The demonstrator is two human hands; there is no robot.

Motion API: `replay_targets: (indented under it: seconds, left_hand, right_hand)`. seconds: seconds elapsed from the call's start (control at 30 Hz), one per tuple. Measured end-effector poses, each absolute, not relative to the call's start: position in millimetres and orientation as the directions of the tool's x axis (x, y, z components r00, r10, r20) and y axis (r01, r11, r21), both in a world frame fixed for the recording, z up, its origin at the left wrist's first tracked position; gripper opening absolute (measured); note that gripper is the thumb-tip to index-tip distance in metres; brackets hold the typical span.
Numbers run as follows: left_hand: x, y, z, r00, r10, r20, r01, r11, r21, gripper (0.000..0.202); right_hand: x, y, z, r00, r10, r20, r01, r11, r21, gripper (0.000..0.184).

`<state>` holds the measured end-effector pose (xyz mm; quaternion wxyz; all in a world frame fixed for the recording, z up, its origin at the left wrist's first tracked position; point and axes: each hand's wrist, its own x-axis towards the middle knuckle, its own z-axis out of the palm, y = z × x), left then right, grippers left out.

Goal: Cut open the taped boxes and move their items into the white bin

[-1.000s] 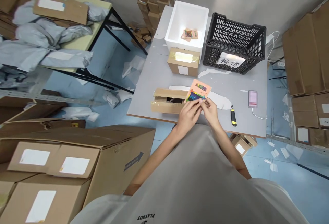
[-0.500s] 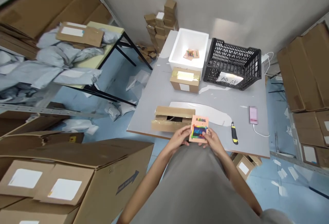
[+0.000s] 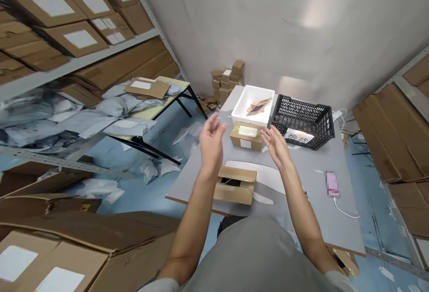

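Observation:
My left hand (image 3: pixel 212 142) is raised over the left side of the table, fingers loosely bent and apart, with nothing in it. Near the taped carton (image 3: pixel 248 142), my right hand (image 3: pixel 276 147) is open and empty, fingers stretched forward. Beyond both hands, a blurred, tilted colourful flat packet (image 3: pixel 259 107) appears in the white bin (image 3: pixel 237 112); whether it touches the bottom is unclear. Other packets partly show beneath it. Below my hands sits an open cardboard box (image 3: pixel 235 193) with a dark inside.
A black crate (image 3: pixel 303 124) stands right of the bin. A phone (image 3: pixel 331 184) with a white cable lies at the right. The box cutter (image 3: pixel 307 196) is mostly behind my right forearm. Grey parcels (image 3: pixel 129 126) cover the side table; large cartons (image 3: pixel 134 247) stand at lower left.
Both hands have let go of the colourful packet and moved forward and apart. The packet now appears over the bin's other packets. The camera view has tilted up.

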<state>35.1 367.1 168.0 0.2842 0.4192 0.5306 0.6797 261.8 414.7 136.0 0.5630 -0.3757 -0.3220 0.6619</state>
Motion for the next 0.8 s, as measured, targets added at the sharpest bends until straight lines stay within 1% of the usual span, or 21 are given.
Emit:
replay_targets:
  seconds: [0.03, 0.1, 0.13, 0.17, 0.23, 0.27, 0.33, 0.4, 0.43, 0.5, 0.57, 0.63, 0.7, 0.8]
  left_hand:
    - [25, 370, 173, -0.53, 0.783, 0.325, 0.102, -0.322, 0.941, 0.061]
    - [3, 363, 169, -0.572, 0.739, 0.356, 0.159, -0.326, 0.932, 0.059]
    - [-9, 355, 160, -0.581, 0.745, 0.328, 0.169, -0.284, 0.944, 0.056]
    - [-22, 344, 147, -0.588, 0.763, 0.269, 0.171, -0.208, 0.963, 0.055]
    - [-48, 320, 112, -0.618, 0.782, 0.085, 0.148, 0.01, 0.989, 0.054]
    - [-61, 307, 93, -0.641, 0.767, -0.028, 0.109, 0.127, 0.986, 0.053]
    - [-82, 283, 54, -0.662, 0.702, -0.264, -0.011, 0.343, 0.939, 0.052]
    - [-94, 263, 22, -0.643, 0.584, -0.496, -0.141, 0.546, 0.826, 0.048]
    - [-95, 255, 10, -0.599, 0.544, -0.588, -0.193, 0.615, 0.764, 0.046]
    - [-90, 243, -8, -0.508, 0.508, -0.695, -0.256, 0.681, 0.686, 0.048]
    - [-79, 236, -17, -0.424, 0.527, -0.736, -0.289, 0.692, 0.662, 0.051]
    - [-68, 234, -20, -0.376, 0.572, -0.729, -0.299, 0.67, 0.68, 0.052]
    - [-58, 232, -20, -0.37, 0.611, -0.7, -0.291, 0.639, 0.712, 0.052]
    - [-53, 226, -15, -0.379, 0.634, -0.675, -0.255, 0.629, 0.734, 0.054]
  right_hand:
    - [260, 420, 133, -0.085, 0.986, -0.146, -0.506, -0.169, -0.846, 0.064]
    - [265, 414, 112, -0.098, 0.975, -0.198, -0.476, -0.221, -0.851, 0.063]
    - [271, 404, 95, -0.103, 0.966, -0.238, -0.449, -0.259, -0.855, 0.062]
    - [280, 390, 76, -0.106, 0.948, -0.302, -0.417, -0.318, -0.852, 0.061]
    - [301, 354, 35, -0.076, 0.892, -0.446, -0.341, -0.444, -0.829, 0.057]
    - [312, 336, 16, -0.064, 0.857, -0.511, -0.3, -0.505, -0.81, 0.054]
    - [329, 300, -16, -0.094, 0.794, -0.601, -0.207, -0.606, -0.768, 0.049]
    - [338, 272, -34, -0.108, 0.773, -0.625, -0.183, -0.633, -0.752, 0.048]
    - [340, 261, -39, -0.122, 0.771, -0.625, -0.179, -0.636, -0.751, 0.05]
    - [339, 247, -42, -0.159, 0.775, -0.611, -0.179, -0.631, -0.755, 0.054]
    - [333, 240, -40, -0.198, 0.781, -0.593, -0.181, -0.623, -0.761, 0.057]
    - [325, 240, -38, -0.229, 0.787, -0.573, -0.187, -0.614, -0.767, 0.056]
    - [316, 242, -38, -0.249, 0.791, -0.559, -0.189, -0.606, -0.773, 0.052]
    - [307, 246, -38, -0.246, 0.791, -0.561, -0.18, -0.606, -0.775, 0.048]
